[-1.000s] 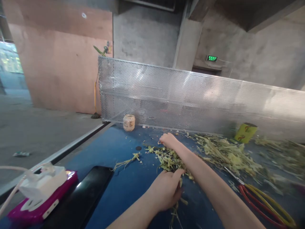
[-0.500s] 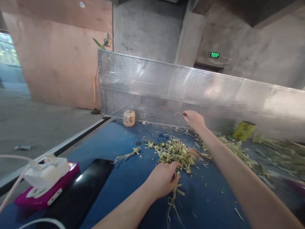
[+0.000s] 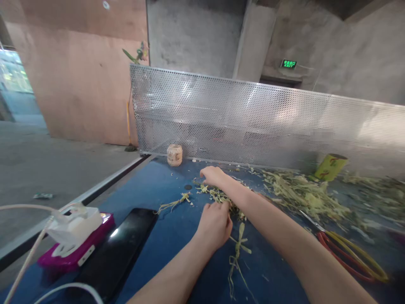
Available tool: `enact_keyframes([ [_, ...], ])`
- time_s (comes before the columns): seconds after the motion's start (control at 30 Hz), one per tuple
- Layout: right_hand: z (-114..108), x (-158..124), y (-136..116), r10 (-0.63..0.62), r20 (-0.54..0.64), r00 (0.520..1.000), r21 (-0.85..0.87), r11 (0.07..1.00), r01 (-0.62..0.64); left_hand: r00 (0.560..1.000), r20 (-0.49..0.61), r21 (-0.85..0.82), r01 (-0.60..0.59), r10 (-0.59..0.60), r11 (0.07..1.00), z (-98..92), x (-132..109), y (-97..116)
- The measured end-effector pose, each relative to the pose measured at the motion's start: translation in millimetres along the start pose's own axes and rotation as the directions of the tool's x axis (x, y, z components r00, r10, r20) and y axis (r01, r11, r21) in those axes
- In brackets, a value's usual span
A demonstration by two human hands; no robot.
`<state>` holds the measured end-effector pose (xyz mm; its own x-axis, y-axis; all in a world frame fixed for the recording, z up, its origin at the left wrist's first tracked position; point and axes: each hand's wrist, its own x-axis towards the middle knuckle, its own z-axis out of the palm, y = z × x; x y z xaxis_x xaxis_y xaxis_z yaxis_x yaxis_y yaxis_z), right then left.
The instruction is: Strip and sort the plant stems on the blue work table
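Note:
My left hand (image 3: 215, 224) is closed at the near edge of a pile of dried greenish plant pieces (image 3: 218, 194); what its fingers hold is too hidden to make out. A stringy plant sprig (image 3: 236, 253) hangs or lies just below that hand. Beyond it, my right hand (image 3: 211, 175) reaches over the far side of the pile, its fingers curled and pinched together, their contents too small to tell. Another sprig with thin roots (image 3: 174, 203) lies left of the pile, near a dark round disc (image 3: 188, 187).
A black phone (image 3: 122, 249) and a magenta power strip (image 3: 76, 249) are at left. A twine roll (image 3: 174, 155) stands by the perforated metal screen (image 3: 215, 114). At right are scissors (image 3: 348, 253), a yellow-green tube (image 3: 330, 167) and more plant matter (image 3: 303, 194).
My right hand has moved left and nearer, from by the screen to over the pile. My left hand has shifted slightly up, onto the pile's edge. The scissors have come into view.

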<state>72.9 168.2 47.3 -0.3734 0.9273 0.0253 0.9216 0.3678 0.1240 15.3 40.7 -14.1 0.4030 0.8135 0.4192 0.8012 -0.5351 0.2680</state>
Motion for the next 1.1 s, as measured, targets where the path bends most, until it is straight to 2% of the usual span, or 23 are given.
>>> enact_keyframes([
  [0.03, 2.9, 3.7, -4.0, 0.022, 0.045, 0.999, 0.000, 1.000, -0.022, 0.993, -0.062, 0.080, 0.105, -0.100, 0.991, -2.1, 0.0, -2.9],
  [0.07, 6.6, 6.3, -4.7, 0.046, 0.086, 0.995, 0.000, 0.999, -0.046, 0.968, -0.137, 0.154, 0.232, -0.212, 0.960, -3.7, -0.1, -6.9],
  [0.13, 15.8, 8.8, 0.8, 0.081, 0.151, 0.985, 0.005, 0.997, -0.083, 0.865, -0.261, 0.256, 0.490, -0.429, 0.833, -4.4, -0.6, -16.5],
  [0.17, 20.8, 9.4, 5.2, 0.088, 0.177, 0.980, 0.012, 0.996, -0.092, 0.812, -0.283, 0.289, 0.580, -0.511, 0.762, -3.8, -1.0, -21.1],
  [0.2, 25.7, 10.0, 9.7, 0.090, 0.199, 0.976, 0.023, 0.995, -0.097, 0.782, -0.270, 0.312, 0.622, -0.561, 0.718, -2.9, -1.5, -24.9],
  [0.27, 34.4, 11.5, 17.0, 0.096, 0.229, 0.969, 0.051, 0.993, -0.111, 0.764, -0.212, 0.324, 0.644, -0.610, 0.693, -1.7, -2.4, -28.7],
  [0.37, 42.3, 14.8, 22.3, 0.124, 0.234, 0.964, 0.106, 0.983, -0.152, 0.804, -0.133, 0.276, 0.592, -0.579, 0.757, -5.0, -2.9, -24.8],
  [0.5, 41.3, 17.2, 26.0, 0.128, 0.187, 0.974, 0.243, 0.954, -0.172, 0.889, -0.011, 0.141, 0.455, -0.458, 0.879, -12.0, -0.8, -16.2],
  [0.6, 33.2, 16.5, 33.8, 0.110, 0.089, 0.990, 0.395, 0.908, -0.137, 0.938, 0.035, 0.064, 0.341, -0.344, 0.938, -10.5, 2.0, -15.5],
  [0.67, 26.1, 15.7, 41.3, 0.115, -0.004, 0.993, 0.504, 0.858, -0.097, 0.953, 0.041, 0.045, 0.298, -0.299, 0.954, -7.4, 3.7, -16.9],
  [0.77, 15.2, 13.9, 52.4, 0.156, -0.140, 0.978, 0.663, 0.748, -0.024, 0.958, 0.041, 0.052, 0.281, -0.283, 0.958, -4.3, 5.3, -19.2],
  [0.87, 5.5, 10.2, 60.7, 0.205, -0.207, 0.957, 0.796, 0.604, 0.043, 0.959, 0.032, 0.062, 0.280, -0.282, 0.958, -4.3, 5.3, -20.6],
  [1.0, -3.0, -0.1, 65.1, 0.234, -0.175, 0.956, 0.912, 0.403, 0.068, 0.961, 0.018, 0.056, 0.276, -0.277, 0.960, -4.7, 5.4, -21.7],
  [1.1, -5.2, -12.8, 61.4, 0.203, -0.112, 0.973, 0.961, 0.271, 0.055, 0.956, -0.040, -0.001, 0.292, -0.291, 0.957, -3.6, 7.5, -23.7],
])
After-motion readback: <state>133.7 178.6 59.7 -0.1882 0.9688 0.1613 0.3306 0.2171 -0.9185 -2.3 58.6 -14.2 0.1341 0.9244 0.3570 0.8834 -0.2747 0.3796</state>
